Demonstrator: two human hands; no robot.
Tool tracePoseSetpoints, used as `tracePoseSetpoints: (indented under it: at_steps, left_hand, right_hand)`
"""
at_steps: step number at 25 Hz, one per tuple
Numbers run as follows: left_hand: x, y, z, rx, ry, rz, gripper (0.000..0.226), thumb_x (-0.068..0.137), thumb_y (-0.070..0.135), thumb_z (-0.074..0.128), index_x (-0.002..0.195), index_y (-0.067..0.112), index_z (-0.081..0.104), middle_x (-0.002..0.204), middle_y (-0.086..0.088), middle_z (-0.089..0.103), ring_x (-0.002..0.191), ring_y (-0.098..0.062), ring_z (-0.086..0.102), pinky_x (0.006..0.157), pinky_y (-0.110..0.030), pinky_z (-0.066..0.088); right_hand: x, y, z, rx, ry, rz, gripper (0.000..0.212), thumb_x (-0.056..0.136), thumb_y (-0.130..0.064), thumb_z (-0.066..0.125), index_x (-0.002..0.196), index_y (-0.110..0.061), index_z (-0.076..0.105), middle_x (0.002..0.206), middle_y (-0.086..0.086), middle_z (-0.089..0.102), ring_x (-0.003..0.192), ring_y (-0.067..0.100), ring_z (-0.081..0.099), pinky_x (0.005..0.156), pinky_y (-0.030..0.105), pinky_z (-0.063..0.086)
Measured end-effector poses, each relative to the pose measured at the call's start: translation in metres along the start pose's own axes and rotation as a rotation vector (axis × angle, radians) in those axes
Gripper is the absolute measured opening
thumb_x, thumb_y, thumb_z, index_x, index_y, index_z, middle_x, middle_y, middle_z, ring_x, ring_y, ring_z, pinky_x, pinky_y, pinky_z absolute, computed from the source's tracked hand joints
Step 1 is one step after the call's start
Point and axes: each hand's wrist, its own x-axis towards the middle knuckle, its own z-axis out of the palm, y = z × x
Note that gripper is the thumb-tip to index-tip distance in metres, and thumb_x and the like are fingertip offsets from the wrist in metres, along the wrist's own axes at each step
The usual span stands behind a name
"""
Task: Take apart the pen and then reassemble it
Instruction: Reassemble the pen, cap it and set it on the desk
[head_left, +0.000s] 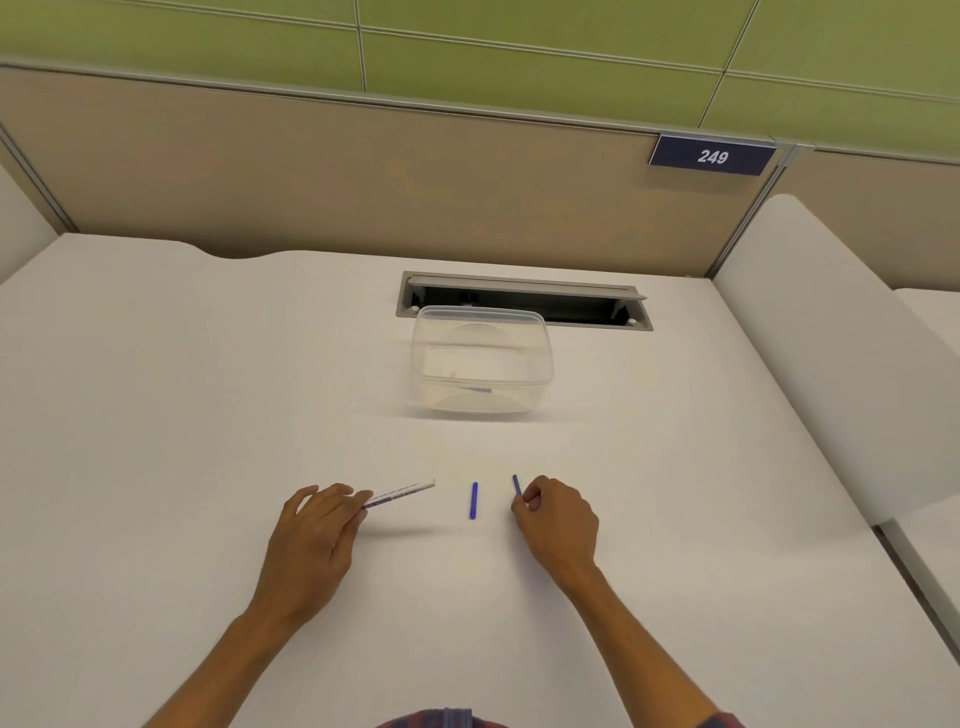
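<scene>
Head view: near the desk's (156, 364) front edge, the left hand (311, 540) pinches the white pen tube (402, 493). A blue cap (474, 500) lies between the hands. The right hand (556, 519) pinches another blue piece (516, 484).

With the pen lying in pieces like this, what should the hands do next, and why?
Probably lift the blue piece that the right hand pinches and bring it to the white barrel held by the left hand; another blue piece lies loose between them.

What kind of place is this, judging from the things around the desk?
Probably an office cubicle or a library study carrel: a white desk enclosed by beige partition panels, a numbered seat sign "249", and a cable port set into the desktop.
</scene>
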Motion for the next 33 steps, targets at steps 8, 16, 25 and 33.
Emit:
tracePoseSetpoints:
  at_steps: [8, 16, 25, 33]
  left_hand:
    - [0.013, 0.021, -0.022, -0.179, 0.023, -0.096, 0.040, 0.093, 0.032, 0.037, 0.106, 0.013, 0.069, 0.074, 0.005, 0.058, 0.076, -0.016, 0.053, 0.079, -0.024, 0.036]
    - [0.020, 0.034, -0.030, -0.240, 0.026, -0.050, 0.036, 0.092, 0.032, 0.039, 0.102, 0.016, 0.069, 0.073, 0.010, 0.055, 0.074, -0.009, 0.047, 0.080, -0.024, 0.035]
    - [0.021, 0.040, -0.033, -0.231, 0.012, -0.031, 0.034, 0.092, 0.030, 0.040, 0.100, 0.015, 0.069, 0.072, 0.008, 0.057, 0.073, -0.011, 0.047, 0.080, -0.024, 0.035]
    - [0.021, 0.042, -0.034, -0.225, -0.002, -0.027, 0.035, 0.092, 0.031, 0.039, 0.100, 0.015, 0.069, 0.073, 0.010, 0.055, 0.072, -0.010, 0.046, 0.080, -0.024, 0.034]
  right_hand:
    - [-0.009, -0.007, -0.030, 0.531, -0.069, 0.033, 0.009, 0.087, -0.021, 0.066, 0.079, -0.020, 0.069, 0.069, -0.005, 0.076, 0.067, 0.013, 0.071, 0.063, 0.027, 0.055]
    - [-0.040, -0.027, -0.059, 0.902, -0.158, -0.117, 0.014, 0.091, -0.015, 0.070, 0.086, -0.026, 0.078, 0.087, -0.011, 0.078, 0.084, -0.003, 0.069, 0.068, 0.006, 0.048]
    - [-0.044, -0.033, -0.061, 0.902, -0.150, -0.189, 0.012, 0.091, -0.015, 0.070, 0.088, -0.023, 0.078, 0.093, -0.010, 0.078, 0.090, 0.001, 0.068, 0.074, 0.010, 0.049]
    - [-0.045, -0.033, -0.061, 0.834, -0.188, -0.233, 0.014, 0.090, -0.016, 0.070, 0.087, -0.027, 0.078, 0.092, -0.014, 0.077, 0.091, 0.001, 0.068, 0.073, 0.013, 0.048]
